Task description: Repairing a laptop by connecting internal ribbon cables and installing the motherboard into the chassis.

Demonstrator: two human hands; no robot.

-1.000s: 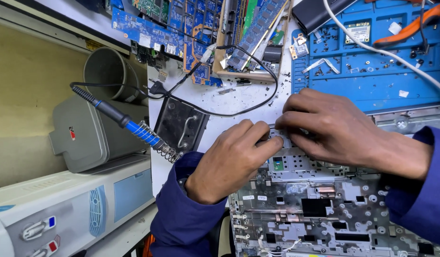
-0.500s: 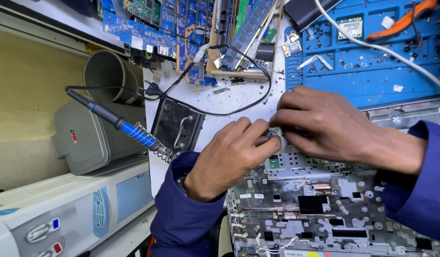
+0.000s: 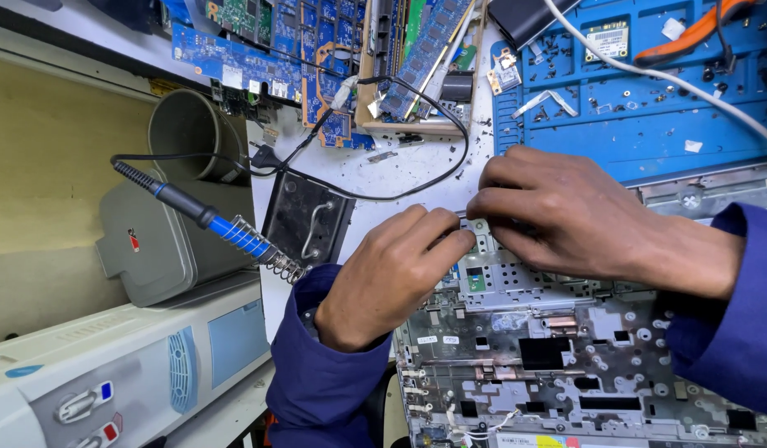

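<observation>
Both my left hand (image 3: 392, 278) and right hand (image 3: 566, 216) pinched together on a small part at the laptop chassis's (image 3: 566, 365) top edge, soldering iron (image 3: 209, 220) parked beside.

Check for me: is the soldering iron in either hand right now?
No, the soldering iron rests in its coiled stand, while the left hand and right hand both work at the top edge of the laptop chassis.

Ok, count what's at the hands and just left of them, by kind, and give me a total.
Hands: 2, left hand and right hand, both on the chassis
Laptop chassis: 1
Soldering iron: 1
Iron stand: 1
Total: 5
</observation>
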